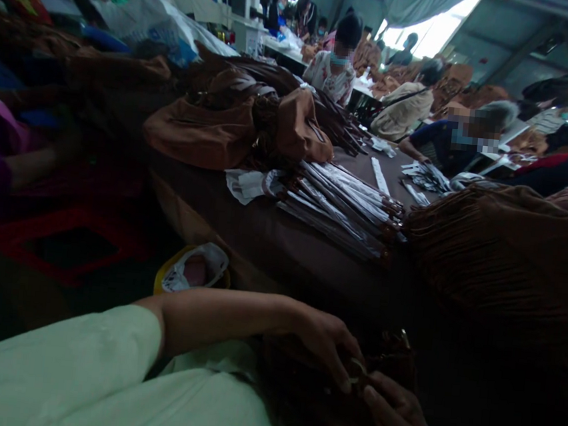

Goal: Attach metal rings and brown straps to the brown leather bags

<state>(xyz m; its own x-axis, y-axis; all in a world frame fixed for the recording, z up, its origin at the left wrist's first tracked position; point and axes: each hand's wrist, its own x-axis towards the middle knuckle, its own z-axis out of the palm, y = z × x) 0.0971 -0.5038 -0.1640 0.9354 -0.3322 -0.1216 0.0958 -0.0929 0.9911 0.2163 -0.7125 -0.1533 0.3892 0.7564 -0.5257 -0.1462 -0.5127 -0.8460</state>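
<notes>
My left hand (329, 346) reaches across my lap from a pale green sleeve, its fingers curled down onto a dark brown fringed piece (306, 403) lying there. My right hand (397, 421) comes up from the bottom edge, its fingers pinched against the left fingertips on a small light metal part (356, 369) of that piece. The piece is in deep shadow and its shape is hard to make out.
A brown-covered table (281, 239) carries a bundle of paper-wrapped brown straps (344, 209), brown leather bags (233, 118) and a fringed brown bag (501, 254) at right. Other people sit working at the far end. A red stool (60, 245) and a yellow bucket (192, 271) stand at left.
</notes>
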